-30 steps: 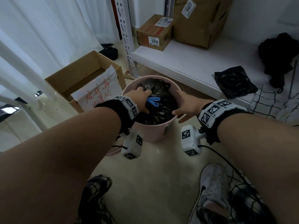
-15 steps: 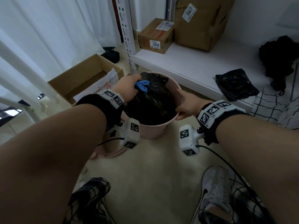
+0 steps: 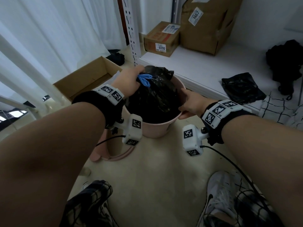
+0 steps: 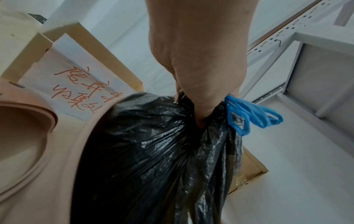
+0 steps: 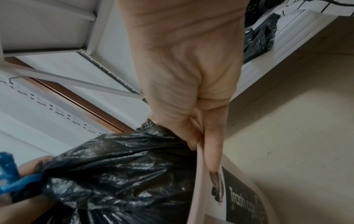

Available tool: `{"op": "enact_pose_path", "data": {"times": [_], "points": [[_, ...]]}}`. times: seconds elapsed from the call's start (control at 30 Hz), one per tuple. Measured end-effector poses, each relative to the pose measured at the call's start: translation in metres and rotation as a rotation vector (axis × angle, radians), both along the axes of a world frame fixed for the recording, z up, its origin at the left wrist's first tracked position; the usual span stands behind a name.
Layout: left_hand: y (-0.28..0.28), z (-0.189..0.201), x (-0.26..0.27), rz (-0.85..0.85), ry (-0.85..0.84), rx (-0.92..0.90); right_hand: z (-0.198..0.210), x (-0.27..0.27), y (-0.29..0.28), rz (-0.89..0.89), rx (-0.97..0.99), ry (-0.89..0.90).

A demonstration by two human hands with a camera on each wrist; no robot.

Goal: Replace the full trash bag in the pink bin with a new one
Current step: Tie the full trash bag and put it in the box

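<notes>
A full black trash bag (image 3: 155, 99) rises partly out of the pink bin (image 3: 157, 130) on the floor. My left hand (image 3: 131, 79) grips the bag's gathered neck (image 4: 201, 115), where blue drawstring loops (image 4: 252, 115) stick out. My right hand (image 3: 191, 104) pinches the bin's right rim (image 5: 199, 151), thumb inside against the bag (image 5: 124, 166) and fingers outside above a "Trash can" label. A folded black bag (image 3: 242, 89) lies on the white shelf (image 3: 205, 69) to the right.
An open cardboard box (image 3: 85, 79) with a handwritten paper sign (image 4: 80, 84) stands left of the bin. A pink lid (image 3: 113, 153) lies on the floor beside it. Cardboard boxes (image 3: 161, 39) sit on the shelf. My shoes (image 3: 219, 194) are near the bottom.
My left hand has lifted the bag's neck upward and away, so the bag now stands taller out of the bin. My right hand stays on the rim.
</notes>
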State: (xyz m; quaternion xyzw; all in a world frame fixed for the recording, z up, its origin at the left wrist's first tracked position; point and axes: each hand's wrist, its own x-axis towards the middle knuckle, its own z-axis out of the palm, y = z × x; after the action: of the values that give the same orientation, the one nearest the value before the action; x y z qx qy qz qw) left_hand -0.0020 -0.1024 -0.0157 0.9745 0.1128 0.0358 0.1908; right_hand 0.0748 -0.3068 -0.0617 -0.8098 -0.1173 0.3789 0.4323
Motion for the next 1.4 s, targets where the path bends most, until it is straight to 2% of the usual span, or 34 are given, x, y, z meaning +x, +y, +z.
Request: {"op": "enact_pose_path", "data": {"times": [0.1, 0.27, 0.43, 0.5, 0.57, 0.63, 0.73, 0.87, 0.93, 1.1, 1.27, 1.4], "points": [[-0.006, 0.002, 0.004, -0.017, -0.007, -0.014, -0.004, 0.003, 0.003, -0.008, -0.005, -0.007], [-0.011, 0.002, 0.008, -0.032, -0.021, 0.002, -0.018, 0.013, 0.004, 0.084, -0.123, -0.082], [-0.003, 0.006, 0.009, -0.019, -0.023, -0.123, -0.028, 0.021, -0.005, 0.042, -0.212, -0.066], [-0.004, 0.011, 0.011, -0.032, -0.002, -0.211, -0.021, 0.022, -0.007, 0.041, -0.275, -0.137], [-0.007, 0.020, 0.012, -0.022, 0.013, -0.337, -0.005, 0.028, -0.006, 0.010, -0.297, -0.334], [-0.007, 0.027, 0.011, -0.009, 0.022, -0.503, 0.016, 0.032, -0.001, -0.095, -0.171, -0.483], [-0.004, 0.040, 0.002, -0.016, 0.005, -0.706, 0.051, 0.026, 0.014, -0.189, 0.087, -0.510], [0.010, 0.060, -0.014, 0.039, -0.136, -0.922, 0.094, 0.004, 0.034, -0.107, 0.271, -0.553], [0.019, 0.077, -0.023, 0.101, -0.245, -1.010, 0.113, -0.004, 0.049, -0.052, 0.321, -0.660], [0.038, 0.130, -0.043, 0.268, -0.449, -0.956, 0.150, -0.023, 0.090, 0.126, 0.186, -0.877], [0.083, 0.170, -0.060, 0.417, -0.580, -0.845, 0.185, -0.031, 0.132, 0.290, 0.095, -0.910], [0.130, 0.178, -0.065, 0.575, -0.705, -0.812, 0.198, -0.028, 0.160, 0.398, -0.008, -0.918]]}}
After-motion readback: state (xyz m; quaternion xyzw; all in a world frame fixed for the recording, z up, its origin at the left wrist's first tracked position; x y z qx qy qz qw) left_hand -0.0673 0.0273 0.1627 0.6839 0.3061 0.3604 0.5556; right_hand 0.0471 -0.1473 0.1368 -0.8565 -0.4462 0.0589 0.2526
